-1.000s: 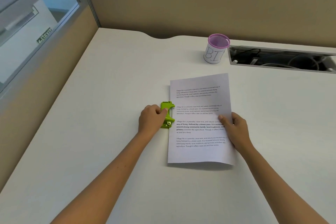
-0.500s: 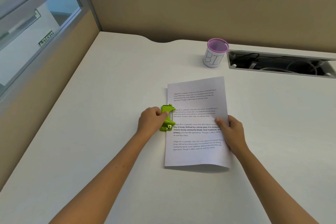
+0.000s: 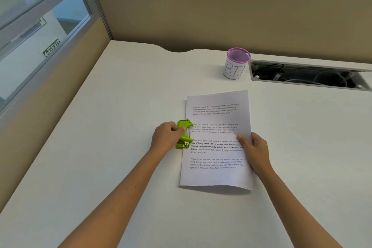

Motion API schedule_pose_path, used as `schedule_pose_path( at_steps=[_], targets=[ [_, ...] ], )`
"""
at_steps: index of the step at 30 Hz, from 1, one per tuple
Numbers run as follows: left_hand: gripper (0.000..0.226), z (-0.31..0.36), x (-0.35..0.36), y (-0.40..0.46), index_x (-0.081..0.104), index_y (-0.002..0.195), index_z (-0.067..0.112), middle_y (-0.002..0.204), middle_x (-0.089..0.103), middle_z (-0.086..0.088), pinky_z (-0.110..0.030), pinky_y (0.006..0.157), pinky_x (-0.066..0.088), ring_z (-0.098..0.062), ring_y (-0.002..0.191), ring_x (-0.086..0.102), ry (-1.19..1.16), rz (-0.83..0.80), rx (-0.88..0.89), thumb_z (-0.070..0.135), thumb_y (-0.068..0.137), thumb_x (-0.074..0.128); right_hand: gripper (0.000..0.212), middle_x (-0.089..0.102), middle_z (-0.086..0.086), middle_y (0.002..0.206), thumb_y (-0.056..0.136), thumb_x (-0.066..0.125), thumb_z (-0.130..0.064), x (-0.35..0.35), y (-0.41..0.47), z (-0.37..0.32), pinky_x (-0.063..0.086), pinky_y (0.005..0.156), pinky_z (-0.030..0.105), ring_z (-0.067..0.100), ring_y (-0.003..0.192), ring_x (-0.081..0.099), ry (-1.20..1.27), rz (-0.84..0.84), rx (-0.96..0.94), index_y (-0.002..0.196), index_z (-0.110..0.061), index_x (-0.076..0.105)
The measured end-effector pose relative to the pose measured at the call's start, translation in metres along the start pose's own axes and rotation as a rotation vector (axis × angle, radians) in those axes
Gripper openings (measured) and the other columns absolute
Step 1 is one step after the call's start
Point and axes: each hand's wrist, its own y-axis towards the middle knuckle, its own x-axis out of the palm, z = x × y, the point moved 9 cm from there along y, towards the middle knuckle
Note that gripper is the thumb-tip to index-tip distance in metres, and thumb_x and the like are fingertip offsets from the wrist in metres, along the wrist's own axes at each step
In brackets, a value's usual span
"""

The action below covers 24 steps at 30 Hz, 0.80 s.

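A printed white sheet of paper lies on the pale desk, its left edge slid into a small green hole punch. My left hand grips the punch from the left, thumb on its top. My right hand pinches the sheet's right edge, thumb on top of the page and fingers beneath. The near right corner of the sheet is lifted slightly off the desk.
A pink mesh cup wrapped in paper marked "BIN" stands behind the sheet. To its right is an open cable tray sunk into the desk. Tan partition walls close the back and left sides.
The sheet and hole punch stay together with both hands holding as before. The view has tilted upward, so everything sits lower in the frame.
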Motion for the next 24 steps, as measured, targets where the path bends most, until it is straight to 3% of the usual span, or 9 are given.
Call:
schedule_pose_path(
  at_steps=[9,11,13,16,19,21,24],
  targets=[
    [0.027,-0.002,0.003,0.003,0.055,0.072,0.012,0.071,0.056,-0.005,-0.033,0.061,0.043,-0.022,0.067,0.055,-0.001,-0.027,-0.019,0.036,0.085,0.061,0.013,0.074,0.004,0.083,0.085,0.067,-0.033,0.003,0.002,-0.002,0.057,0.073,0.049,0.03,0.078,0.07,0.011,-0.021,0.017,0.082,-0.019,0.066],
    [0.023,-0.003,0.004,0.006,0.057,0.086,0.013,0.083,0.062,-0.004,-0.039,0.071,0.053,-0.024,0.077,0.064,-0.034,-0.08,-0.062,0.036,0.083,0.064,0.012,0.074,0.002,0.083,0.085,0.067,-0.031,0.004,0.003,-0.002,0.058,0.073,0.047,0.026,0.078,0.071,-0.006,-0.026,0.019,0.083,-0.019,0.066],
    [0.033,-0.003,0.004,0.01,0.053,0.105,0.017,0.099,0.063,-0.006,-0.042,0.078,0.058,-0.026,0.085,0.069,-0.085,-0.167,-0.143,0.034,0.081,0.069,0.01,0.074,0.0,0.082,0.086,0.066,-0.029,0.004,0.004,-0.003,0.058,0.072,0.045,0.024,0.077,0.071,-0.025,-0.033,0.02,0.083,-0.019,0.066],
    [0.05,0.002,0.009,0.012,0.043,0.124,0.023,0.112,0.064,-0.012,-0.036,0.073,0.059,-0.024,0.08,0.071,-0.06,-0.336,-0.241,0.029,0.083,0.069,0.013,0.073,0.002,0.081,0.087,0.065,-0.028,0.005,0.006,-0.005,0.057,0.07,0.044,0.028,0.077,0.07,-0.076,-0.044,0.011,0.082,-0.016,0.065],
    [0.051,0.008,0.013,0.013,0.04,0.13,0.024,0.108,0.063,-0.014,-0.032,0.066,0.057,-0.023,0.068,0.067,-0.009,-0.455,-0.283,0.024,0.087,0.067,0.022,0.072,0.01,0.08,0.088,0.064,-0.027,0.005,0.008,-0.006,0.054,0.067,0.044,0.032,0.073,0.067,-0.121,-0.046,-0.004,0.083,-0.006,0.063],
    [0.047,0.011,0.015,0.016,0.042,0.128,0.021,0.102,0.063,-0.017,-0.036,0.07,0.057,-0.027,0.069,0.066,0.039,-0.485,-0.301,0.019,0.088,0.066,0.024,0.069,0.01,0.076,0.088,0.064,-0.028,0.004,0.009,-0.007,0.05,0.063,0.039,0.028,0.067,0.062,-0.144,-0.043,-0.015,0.08,-0.005,0.061],
    [0.045,0.016,0.016,0.02,0.04,0.125,0.018,0.081,0.064,-0.015,-0.038,0.072,0.056,-0.028,0.066,0.065,0.141,-0.501,-0.31,0.015,0.088,0.065,0.024,0.069,0.012,0.076,0.088,0.065,-0.027,0.003,0.011,-0.008,0.048,0.062,0.036,0.023,0.065,0.059,-0.156,-0.045,-0.02,0.079,-0.005,0.061]
  ],
)
